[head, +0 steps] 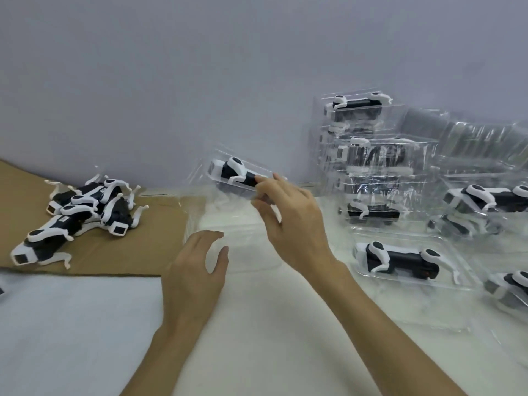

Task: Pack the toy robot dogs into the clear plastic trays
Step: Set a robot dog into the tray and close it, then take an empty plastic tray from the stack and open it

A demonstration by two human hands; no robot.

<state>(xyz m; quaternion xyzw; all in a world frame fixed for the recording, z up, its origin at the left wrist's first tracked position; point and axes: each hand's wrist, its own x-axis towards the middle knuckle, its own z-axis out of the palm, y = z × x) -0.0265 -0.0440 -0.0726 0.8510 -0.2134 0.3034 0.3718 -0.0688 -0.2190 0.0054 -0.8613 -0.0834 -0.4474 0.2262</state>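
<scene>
My right hand holds a clear plastic tray lifted off the table, pinching its right end. A black and white toy robot dog lies inside that tray. My left hand hovers lower, fingers spread and relaxed, holding nothing, over a stack of empty clear trays on the table. A heap of loose toy dogs lies on brown cardboard at the left.
Filled trays are stacked against the wall at the right, and more filled trays lie on the table to the right. A pile of empty trays leans at the far right. White foam sheet covers the near table.
</scene>
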